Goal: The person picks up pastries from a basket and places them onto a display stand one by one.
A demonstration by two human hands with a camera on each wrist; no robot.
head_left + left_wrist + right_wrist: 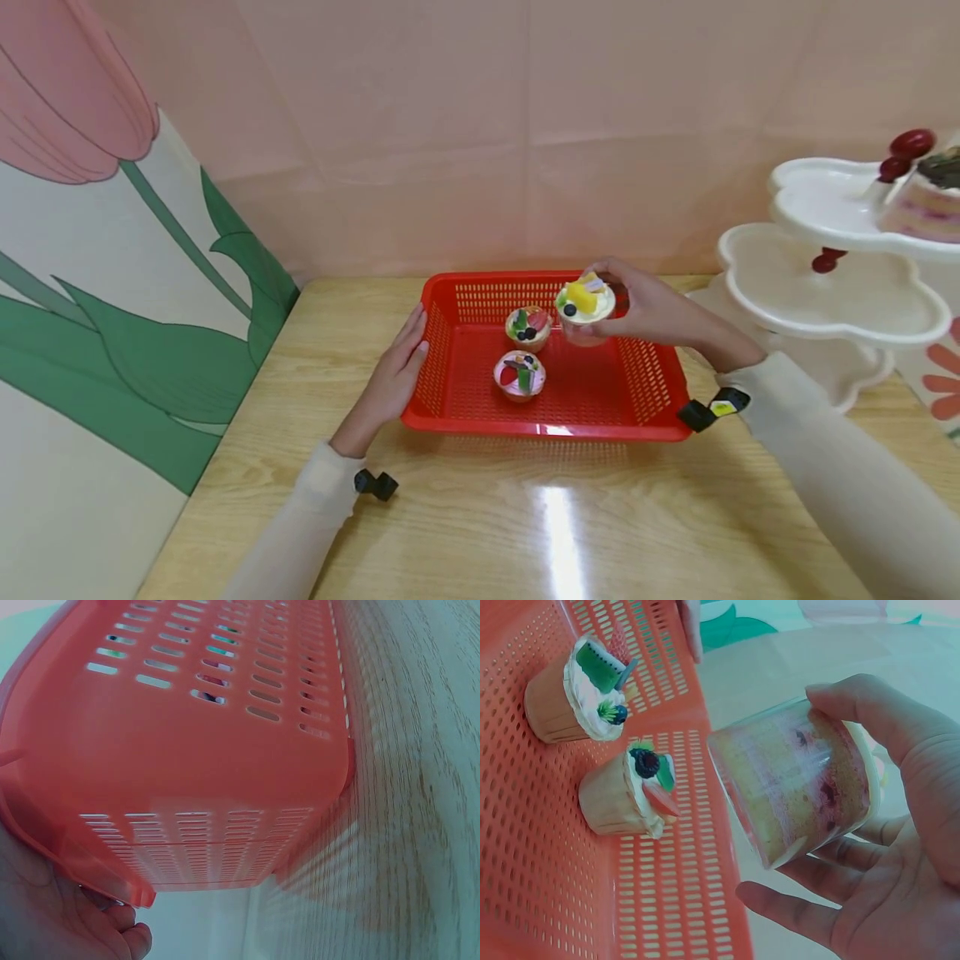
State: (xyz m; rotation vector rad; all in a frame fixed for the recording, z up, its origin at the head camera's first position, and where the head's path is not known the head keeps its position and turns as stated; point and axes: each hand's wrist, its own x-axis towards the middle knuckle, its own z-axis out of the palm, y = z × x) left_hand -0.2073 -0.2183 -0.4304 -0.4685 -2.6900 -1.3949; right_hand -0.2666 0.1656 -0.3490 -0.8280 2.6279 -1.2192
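My right hand (651,310) holds a clear cup of layered cake (795,780) between thumb and fingers, above the right part of a red plastic basket (543,431). Cream, a yellow fruit piece and a dark berry top the cake cup in the head view. Two fruit-topped cupcakes stand in the basket, one (528,328) towards the back and the other (519,376) nearer the front. Along the basket's left rim lies my left hand (393,372), its fingers fairly straight and touching the outer edge; the left wrist view shows only part of it.
To the right stands a white tiered stand (832,283) with scalloped plates and dark red knobs. A cake slice (926,200) sits on its top plate. The basket rests on a wooden table (465,517) before a pink backdrop (420,133); a tulip-painted panel (150,350) borders the left.
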